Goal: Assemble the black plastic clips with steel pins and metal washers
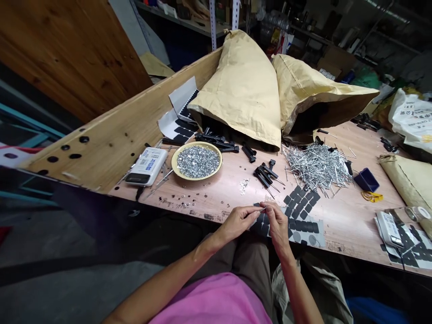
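Over the table's front edge, my left hand (pixel 240 219) and my right hand (pixel 276 221) meet with their fingertips pinched together. A thin metal pin (pixel 262 209) shows between them; most of it is covered by the fingers. Under and beside my hands lies a grey sheet (pixel 319 234) bearing rows of black rounded pads (pixel 300 204). Beyond them are several black plastic pieces with metal pins (pixel 265 174) and a small patch of tiny metal nuts or washers (pixel 244 185). A heap of metal pins (pixel 315 166) lies farther right.
A yellow bowl (pixel 174 167) of small metal parts stands left, beside a white device (pixel 148 165). Two large paper sacks (pixel 243 90) (pixel 303 85) lie at the back. To the right are a dark blue box (pixel 367 180), a yellow band (pixel 371 196) and another white device (pixel 389 229).
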Demonstrator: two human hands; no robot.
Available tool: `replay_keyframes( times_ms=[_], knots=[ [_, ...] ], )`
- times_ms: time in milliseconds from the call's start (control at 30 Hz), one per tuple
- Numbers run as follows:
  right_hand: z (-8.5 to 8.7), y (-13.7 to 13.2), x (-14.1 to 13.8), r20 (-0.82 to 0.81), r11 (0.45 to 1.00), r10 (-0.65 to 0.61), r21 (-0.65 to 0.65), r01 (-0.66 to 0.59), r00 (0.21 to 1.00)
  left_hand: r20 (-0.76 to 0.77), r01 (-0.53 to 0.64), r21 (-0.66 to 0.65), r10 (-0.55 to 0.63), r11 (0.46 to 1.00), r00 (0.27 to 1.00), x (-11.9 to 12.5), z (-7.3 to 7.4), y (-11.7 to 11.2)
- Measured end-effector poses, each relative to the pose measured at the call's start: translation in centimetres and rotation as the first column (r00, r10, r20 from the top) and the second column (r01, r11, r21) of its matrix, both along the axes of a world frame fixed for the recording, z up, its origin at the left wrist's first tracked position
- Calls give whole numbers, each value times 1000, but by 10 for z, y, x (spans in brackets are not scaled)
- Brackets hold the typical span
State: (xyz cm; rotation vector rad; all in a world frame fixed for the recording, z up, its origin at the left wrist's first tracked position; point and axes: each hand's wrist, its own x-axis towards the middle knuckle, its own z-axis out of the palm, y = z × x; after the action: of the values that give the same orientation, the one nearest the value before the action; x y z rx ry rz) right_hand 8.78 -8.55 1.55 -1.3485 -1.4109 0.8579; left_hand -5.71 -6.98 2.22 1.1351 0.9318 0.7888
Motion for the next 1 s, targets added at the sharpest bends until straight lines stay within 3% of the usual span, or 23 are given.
replay_keyframes(
  times_ms=[100,200,300,400,567,667,867,1000],
  knots=[
    [5,0,8,155,994,51,91,-66,987,17,82,-71,-81,994,997,-2,-2,-1],
    [7,0,13,239,986,87,120,-118,967,-20,47,0,-47,999,999,-2,0,-1],
    [7,0,16,168,991,86,90,-102,982,-58,20,105,-14,994,998,-3,2,-2],
    [10,0,19,100,994,83,62,-89,992,-40,126,21,-125,992,991,-4,4,-1],
    [17,-1,22,164,984,149,74,-163,975,-3,110,-52,-110,993,994,-5,0,-1],
    [20,-1,24,170,977,180,86,-197,969,54,173,-101,-168,980,984,-4,0,-2],
    [22,-2,26,241,977,155,105,-184,958,-46,13,100,-9,995,999,-2,1,-5],
    [22,-1,31,203,971,204,85,-225,958,66,152,-127,-144,980,987,-3,-3,-6]
  ],
)
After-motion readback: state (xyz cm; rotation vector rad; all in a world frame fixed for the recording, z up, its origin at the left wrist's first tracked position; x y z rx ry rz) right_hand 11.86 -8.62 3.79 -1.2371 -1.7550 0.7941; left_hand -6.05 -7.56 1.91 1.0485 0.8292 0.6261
